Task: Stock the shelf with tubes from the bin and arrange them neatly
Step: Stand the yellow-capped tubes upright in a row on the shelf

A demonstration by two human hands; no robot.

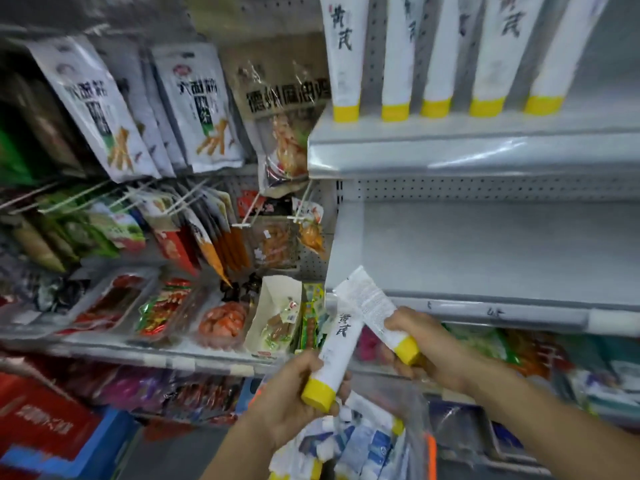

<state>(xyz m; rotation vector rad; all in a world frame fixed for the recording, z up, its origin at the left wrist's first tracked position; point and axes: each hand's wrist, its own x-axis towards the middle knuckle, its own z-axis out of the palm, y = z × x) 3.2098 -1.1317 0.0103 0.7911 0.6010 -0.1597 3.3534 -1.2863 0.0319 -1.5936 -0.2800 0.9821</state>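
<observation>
My left hand (pixel 289 396) grips a white tube with a yellow cap (pixel 334 348) near its cap end, tube tilted up to the right. My right hand (pixel 429 344) grips a second white tube (pixel 375 308), its yellow cap toward me and its flat end pointing up-left. The two tubes cross in front of the middle shelf (pixel 485 251), which is bare. Several of the same tubes (pixel 398 60) stand cap-down in a row on the upper shelf (pixel 450 140). Below my hands a clear-walled bin (pixel 415 410) holds more tubes (pixel 360 441).
To the left hang snack packets (pixel 194 105) on pegs, with trays of packaged food (pixel 221 320) on a lower shelf. A red and blue crate (pixel 52 431) sits at the bottom left. More packaged goods (pixel 491 344) lie under the middle shelf.
</observation>
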